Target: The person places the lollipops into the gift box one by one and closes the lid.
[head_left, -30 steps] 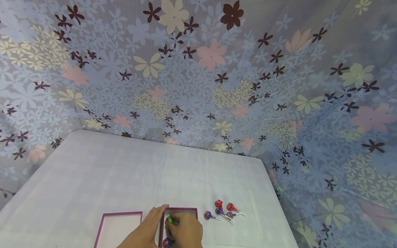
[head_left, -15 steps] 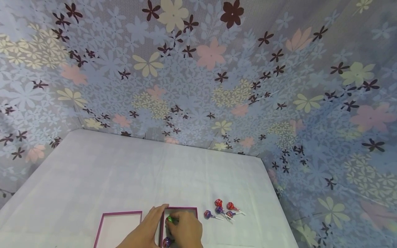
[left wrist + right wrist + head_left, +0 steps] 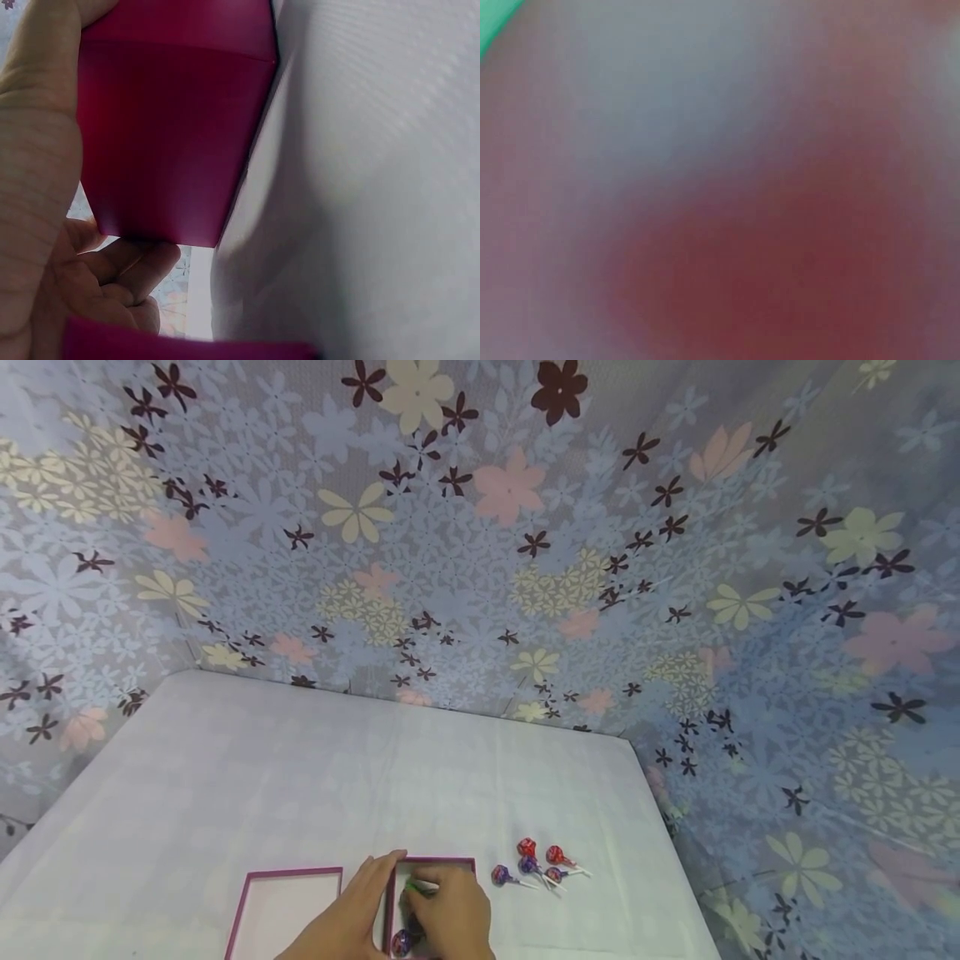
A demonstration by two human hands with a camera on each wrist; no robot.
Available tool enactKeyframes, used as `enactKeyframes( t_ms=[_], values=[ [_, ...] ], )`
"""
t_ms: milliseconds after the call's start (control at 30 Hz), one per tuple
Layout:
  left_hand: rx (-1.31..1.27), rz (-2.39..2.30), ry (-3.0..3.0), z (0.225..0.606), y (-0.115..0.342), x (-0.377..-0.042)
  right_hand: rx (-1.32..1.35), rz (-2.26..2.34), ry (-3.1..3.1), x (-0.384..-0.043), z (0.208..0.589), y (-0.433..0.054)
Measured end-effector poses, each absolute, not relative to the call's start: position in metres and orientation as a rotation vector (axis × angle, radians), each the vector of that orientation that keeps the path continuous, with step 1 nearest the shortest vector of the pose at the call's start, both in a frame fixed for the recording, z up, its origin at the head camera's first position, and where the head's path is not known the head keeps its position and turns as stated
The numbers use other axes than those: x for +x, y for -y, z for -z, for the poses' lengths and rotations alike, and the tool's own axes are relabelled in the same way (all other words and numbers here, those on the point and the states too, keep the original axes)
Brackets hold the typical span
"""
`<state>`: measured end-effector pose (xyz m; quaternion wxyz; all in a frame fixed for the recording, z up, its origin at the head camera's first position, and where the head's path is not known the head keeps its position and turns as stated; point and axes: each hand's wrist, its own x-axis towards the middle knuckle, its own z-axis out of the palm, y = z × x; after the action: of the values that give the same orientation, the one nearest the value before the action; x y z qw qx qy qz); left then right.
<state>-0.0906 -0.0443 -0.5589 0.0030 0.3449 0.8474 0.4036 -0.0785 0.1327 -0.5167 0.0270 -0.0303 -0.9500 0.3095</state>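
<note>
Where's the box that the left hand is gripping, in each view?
Head: at the bottom edge, just left of centre; the box shows its open top and pink rim.
Left wrist: upper left of centre, showing its pink outer sides.
Right wrist: too blurred to make it out.
Shared landmark: the left hand, holding the box in head and left wrist; right wrist doesn't clearly show it.
</note>
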Motion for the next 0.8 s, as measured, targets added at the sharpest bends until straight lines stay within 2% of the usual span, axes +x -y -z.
enactKeyframes(
  t_ms=[333,600,800],
  values=[
    [1.159,-1.308,-2.643,0.559,0.045,-0.092,-0.086,-0.97,2.731,-0.076,0.517,-0.138],
    [1.189,-1.297,-2.698,0.561,0.044,-0.092,0.133,-1.256,2.657,-0.076,0.517,-0.162],
    [1.225,-1.265,-2.774,0.564,0.045,-0.093,0.138,-1.427,2.608,-0.079,0.519,-0.179]
  ],
)
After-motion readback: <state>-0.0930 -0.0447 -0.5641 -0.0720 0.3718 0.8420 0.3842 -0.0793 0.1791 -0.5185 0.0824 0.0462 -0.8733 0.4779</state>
